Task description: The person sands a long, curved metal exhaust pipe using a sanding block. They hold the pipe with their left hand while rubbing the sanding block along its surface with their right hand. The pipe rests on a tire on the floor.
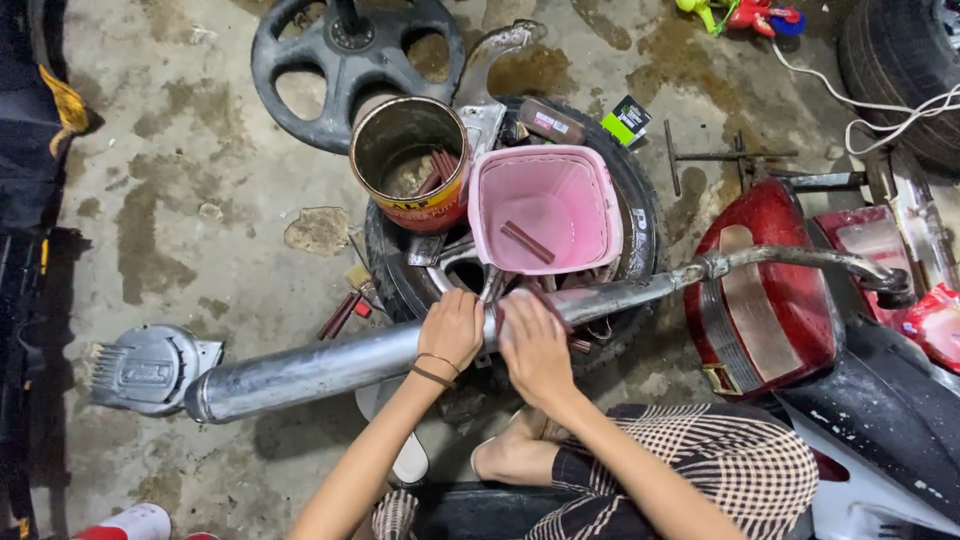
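Fingers of our left hand [451, 330] were curled over the top of the long silver exhaust pipe [330, 365], clamped on it; fingers of our right hand [535, 345] were pressed together and wrapped round the same pipe just beside, at 3 o'clock of the left. Whether anything small sat under the right fingers, we could not tell.

Going left to right: a grey metal engine cover [145, 368] lay on the concrete floor [200, 230] at the pipe's fat end, touching or nearly so. The pipe ran across the frame, resting over a tyre with rim [640, 215]. At 12 o'clock of our hands stood a rusty yellow-banded tin can [410, 165] holding some short reddish sticks, and beside it at 3 o'clock a pink plastic bucket [548, 205] with one reddish stick [527, 242] lying in the bottom. A black wheel [345, 65] lay at 12 o'clock beyond the can. Far right sat a red motorcycle tank [765, 290], the pipe's thin bent end [800, 258] passing over it.

Progress, as we judged it: pipe was off any bike, laid out and gripped mid-length, so work on that middle section looked under way, not finished. Surface looked dull and patchy along the whole length; no clearly finished stretch showed. Sticks mostly unused in the can.
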